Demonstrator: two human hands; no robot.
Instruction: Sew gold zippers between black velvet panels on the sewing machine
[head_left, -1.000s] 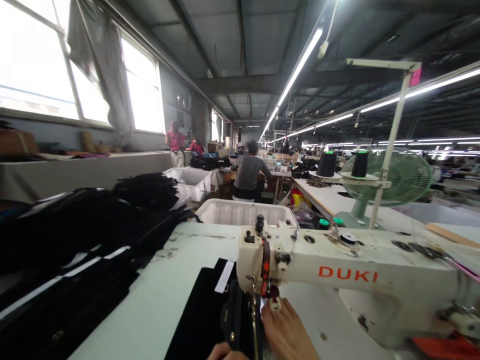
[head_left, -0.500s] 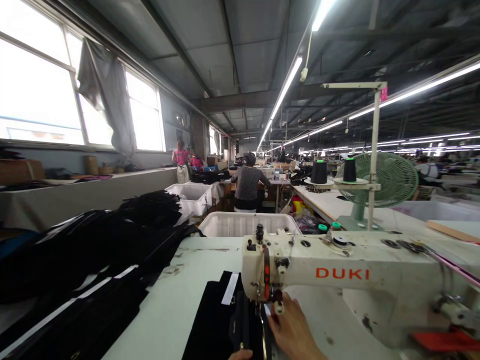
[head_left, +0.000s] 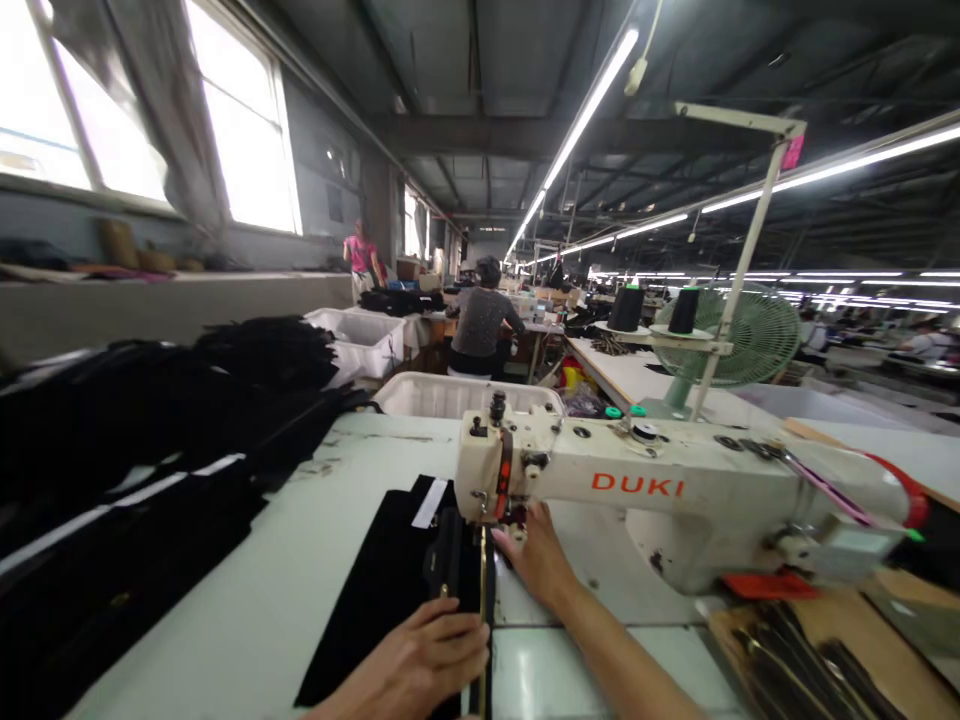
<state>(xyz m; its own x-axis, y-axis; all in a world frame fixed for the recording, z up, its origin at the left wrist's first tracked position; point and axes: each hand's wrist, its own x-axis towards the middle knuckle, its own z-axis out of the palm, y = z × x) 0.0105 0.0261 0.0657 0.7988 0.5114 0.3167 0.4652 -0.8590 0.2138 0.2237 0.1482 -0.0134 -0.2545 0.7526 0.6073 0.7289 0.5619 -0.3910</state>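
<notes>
Black fabric (head_left: 360, 590) lies on the sewing machine's table, with a white strip (head_left: 430, 503) on its upper part. A zipper (head_left: 484, 570) with gold-coloured teeth runs along its right side, up under the machine head. My left hand (head_left: 420, 655) is closed over the zipper's lower stretch, fingers on top and the thumb mostly hidden below. Close to the needle area, my right hand (head_left: 541, 560) rests with thumb and fingers apart; its fingertips are partly behind machine parts. The white sewing machine (head_left: 555, 475) carries red DUKI lettering.
Piled black fabric pieces (head_left: 150, 480) lie left. Behind the machine stands a white plastic bin (head_left: 465, 393). Black thread cones (head_left: 626, 307) and a green fan (head_left: 757, 335) are beyond. Dark zippers lie in a cardboard box (head_left: 735, 650) at right. A person (head_left: 484, 320) sits ahead.
The view has tilted down and turned a little right. My left hand has come further into view, over the zipper. My right hand stays beside the needle area.
</notes>
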